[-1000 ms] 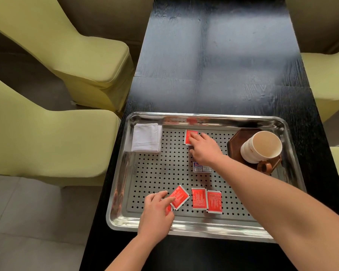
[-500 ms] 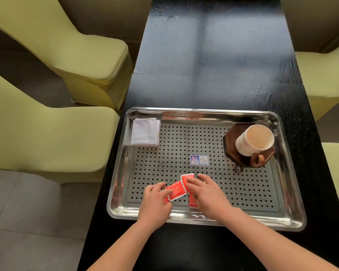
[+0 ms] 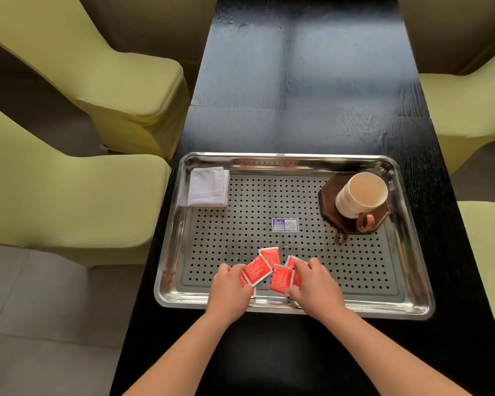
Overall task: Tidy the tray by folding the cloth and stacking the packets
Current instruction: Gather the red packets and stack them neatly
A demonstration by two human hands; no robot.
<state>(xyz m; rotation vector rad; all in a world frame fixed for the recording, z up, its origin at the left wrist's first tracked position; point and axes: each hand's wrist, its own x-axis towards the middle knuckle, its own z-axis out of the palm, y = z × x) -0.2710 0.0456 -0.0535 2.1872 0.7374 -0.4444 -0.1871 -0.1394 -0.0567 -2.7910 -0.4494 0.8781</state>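
This looks like a dining room. Green-covered chairs (image 3: 69, 201) flank a long black table (image 3: 297, 81) on a grey tiled floor (image 3: 40, 324). A cup (image 3: 360, 194) sits on a tray (image 3: 283, 157).

Packets (image 3: 257, 270): some lay partly hidden under the left hand (image 3: 229, 288) and right hand (image 3: 313, 287).
Sticker (image 3: 285, 224): print was too small to read.
Chairs (image 3: 69, 207): were cropped by the edges.

A tray (image 3: 292, 159) sat on a black table (image 3: 297, 81). A folded cloth (image 3: 208, 187) lay in its far left corner, and a cup (image 3: 360, 194) stood on a coaster (image 3: 330, 207) at the far right. Near the front rim, the left hand (image 3: 229, 290) and right hand (image 3: 315, 287) each gripped red packets (image 3: 257, 270), loosely fanned between them.
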